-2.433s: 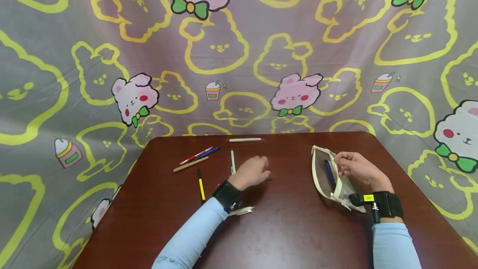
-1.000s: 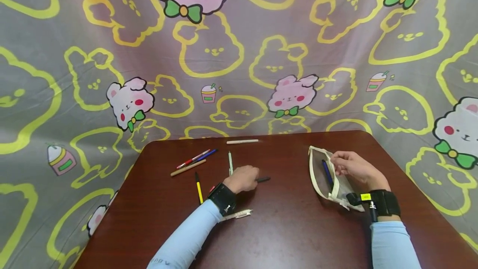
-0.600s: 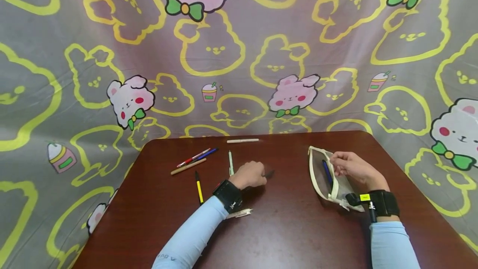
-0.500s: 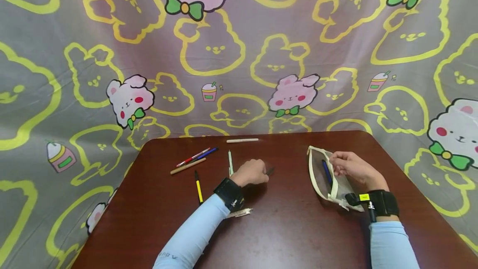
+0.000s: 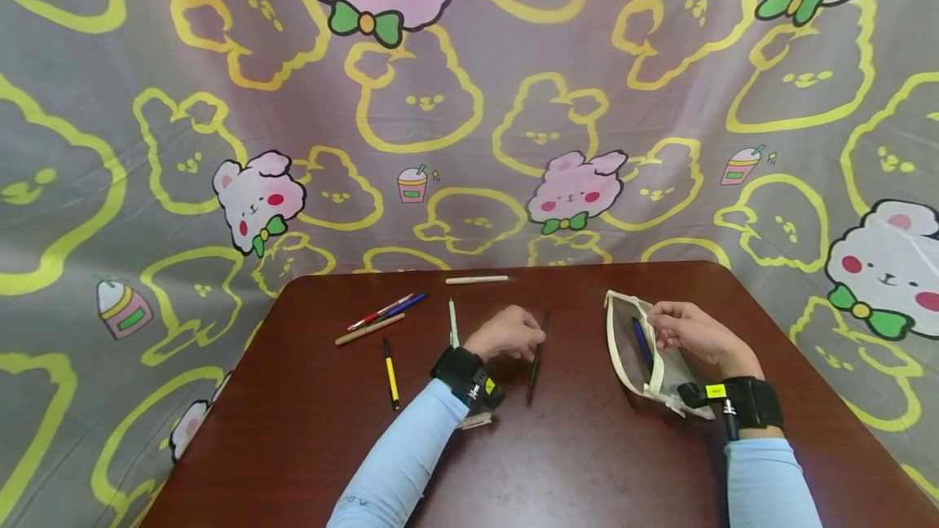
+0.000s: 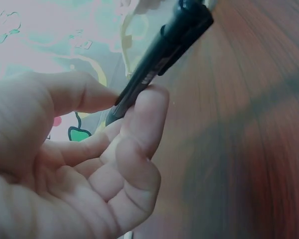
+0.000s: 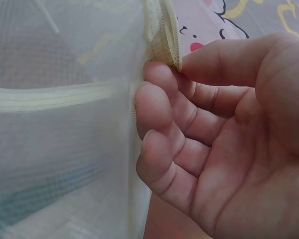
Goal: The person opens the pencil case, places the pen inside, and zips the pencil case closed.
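Black pen [image 5: 538, 361] has swung round since half a second ago: only a tip poked out right of my left hand [image 5: 508, 334] then, now it runs near-vertical in the head view, right of centre. Left wrist has turned too. Left thumb and fingertips pinch the pen, remaining fingers loosely curled. Right hand [image 5: 693, 332], right of frame, pinches the zip edge of a mesh zip pouch [image 5: 623, 332] between thumb and index, other fingers bent against its side; pouch mouth gapes, dark blue pen [image 5: 643, 342] inside. Left of frame on the brown table [image 5: 587, 463]: red pen [image 5: 380, 312] alongside blue pen [image 5: 399, 307], tan pen [image 5: 370, 329] just below, yellow-and-black pen [image 5: 391, 373] lower. Pale green pen [image 5: 453, 323] sits upper centre, partly behind my left hand; white pen [image 5: 477, 279] near the far table edge; whitish pen [image 5: 477, 420] lower centre, partly hidden by my left wrist.
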`<action>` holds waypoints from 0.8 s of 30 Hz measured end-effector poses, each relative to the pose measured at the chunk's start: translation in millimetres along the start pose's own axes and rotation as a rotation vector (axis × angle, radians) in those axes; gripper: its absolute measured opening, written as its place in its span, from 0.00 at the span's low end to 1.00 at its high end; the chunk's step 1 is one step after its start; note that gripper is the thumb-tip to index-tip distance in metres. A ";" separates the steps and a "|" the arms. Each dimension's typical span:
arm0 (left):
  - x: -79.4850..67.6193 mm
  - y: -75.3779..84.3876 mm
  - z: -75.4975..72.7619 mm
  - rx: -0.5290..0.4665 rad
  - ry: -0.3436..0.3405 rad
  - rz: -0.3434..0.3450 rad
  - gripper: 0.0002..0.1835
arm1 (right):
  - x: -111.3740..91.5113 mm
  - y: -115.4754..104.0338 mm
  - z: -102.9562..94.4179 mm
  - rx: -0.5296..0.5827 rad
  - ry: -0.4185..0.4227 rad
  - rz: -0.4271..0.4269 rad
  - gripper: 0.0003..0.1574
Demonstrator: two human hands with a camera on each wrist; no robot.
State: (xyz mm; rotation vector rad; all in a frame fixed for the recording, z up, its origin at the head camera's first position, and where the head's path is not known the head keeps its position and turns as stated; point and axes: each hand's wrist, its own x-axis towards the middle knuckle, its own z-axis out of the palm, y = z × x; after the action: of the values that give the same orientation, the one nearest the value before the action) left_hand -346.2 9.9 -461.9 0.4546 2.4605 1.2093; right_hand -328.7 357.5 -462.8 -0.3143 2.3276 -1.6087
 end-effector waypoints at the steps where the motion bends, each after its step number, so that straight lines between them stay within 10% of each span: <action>1: 1.4 0.0 1.4 -0.038 -0.003 -0.001 0.08 | -0.3 -0.2 0.2 0.003 -0.002 0.000 0.23; 24: 29.8 21.1 58.8 -0.551 -0.080 -0.022 0.06 | -0.1 -0.3 0.6 -0.021 0.002 -0.014 0.24</action>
State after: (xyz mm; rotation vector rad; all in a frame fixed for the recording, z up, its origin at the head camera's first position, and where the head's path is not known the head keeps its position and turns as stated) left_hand -343.3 75.6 -483.5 0.3064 1.9418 1.7373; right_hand -328.4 356.9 -462.8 -0.3345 2.3501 -1.5928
